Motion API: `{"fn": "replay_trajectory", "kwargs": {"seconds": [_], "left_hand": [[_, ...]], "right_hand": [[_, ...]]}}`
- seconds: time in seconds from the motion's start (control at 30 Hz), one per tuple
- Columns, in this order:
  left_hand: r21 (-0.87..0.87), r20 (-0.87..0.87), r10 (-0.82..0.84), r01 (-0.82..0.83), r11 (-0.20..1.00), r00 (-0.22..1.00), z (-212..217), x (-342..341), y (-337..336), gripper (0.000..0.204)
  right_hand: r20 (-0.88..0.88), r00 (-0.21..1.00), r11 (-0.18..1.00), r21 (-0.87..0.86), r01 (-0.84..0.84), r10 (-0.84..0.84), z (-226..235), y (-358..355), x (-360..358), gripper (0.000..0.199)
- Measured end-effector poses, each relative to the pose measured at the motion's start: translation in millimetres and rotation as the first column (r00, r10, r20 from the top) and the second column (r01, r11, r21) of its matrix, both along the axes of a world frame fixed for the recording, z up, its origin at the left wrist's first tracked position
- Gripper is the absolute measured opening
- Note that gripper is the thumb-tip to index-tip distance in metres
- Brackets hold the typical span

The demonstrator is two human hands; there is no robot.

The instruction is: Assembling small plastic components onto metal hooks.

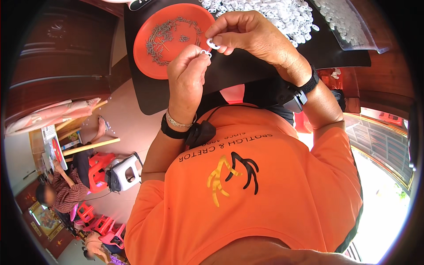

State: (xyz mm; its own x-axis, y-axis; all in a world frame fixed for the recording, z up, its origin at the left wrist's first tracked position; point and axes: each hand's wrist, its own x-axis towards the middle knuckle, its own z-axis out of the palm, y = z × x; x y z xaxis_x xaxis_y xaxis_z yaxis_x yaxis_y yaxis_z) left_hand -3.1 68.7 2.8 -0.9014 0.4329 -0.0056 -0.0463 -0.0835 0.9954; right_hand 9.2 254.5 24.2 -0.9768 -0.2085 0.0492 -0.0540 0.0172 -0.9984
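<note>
Over the near right edge of an orange round tray point(145, 40), my two hands are close together. My left hand point(187, 75) pinches a small white plastic piece point(205, 53) between thumb and finger. Just above it, my right hand point(254, 37) pinches a small white oval plastic piece point(213, 44) with an opening in it. The two pieces almost meet; whether they touch I cannot tell. In the tray lie many small grey metal screws or pins point(159, 35), spread in a ring with a little cluster in the middle.
A heap of white plastic pieces point(282, 20) covers the far right of the black table point(152, 95). Beside it stands a clear bin point(366, 42) of similar pieces. At left, a person in a striped top point(68, 194) sits near red and white stools point(126, 172).
</note>
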Motion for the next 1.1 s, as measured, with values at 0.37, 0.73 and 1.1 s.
{"fn": "replay_trajectory", "kwargs": {"seconds": [0.37, 0.73, 1.1], "left_hand": [[-0.013, -0.030, -0.041, 0.041, 0.999, 0.999, -1.6, -0.3, 1.0, 0.016], [0.156, 0.060, 0.003, -0.013, 0.988, 0.998, -0.1, 3.9, 9.4, 0.021], [0.274, 0.114, -0.030, -0.002, 0.962, 0.993, -1.8, 4.7, 14.3, 0.025]], "right_hand": [[-0.027, 0.999, 0.998, 0.044, -0.045, 0.046, -3.9, -2.6, -0.2, 0.015], [-0.407, 0.901, 0.971, 0.111, 0.212, -0.151, -13.0, -22.7, 16.7, 0.024], [-0.601, 0.795, 0.912, 0.274, 0.305, -0.085, -10.2, -18.5, 17.6, 0.033]]}}
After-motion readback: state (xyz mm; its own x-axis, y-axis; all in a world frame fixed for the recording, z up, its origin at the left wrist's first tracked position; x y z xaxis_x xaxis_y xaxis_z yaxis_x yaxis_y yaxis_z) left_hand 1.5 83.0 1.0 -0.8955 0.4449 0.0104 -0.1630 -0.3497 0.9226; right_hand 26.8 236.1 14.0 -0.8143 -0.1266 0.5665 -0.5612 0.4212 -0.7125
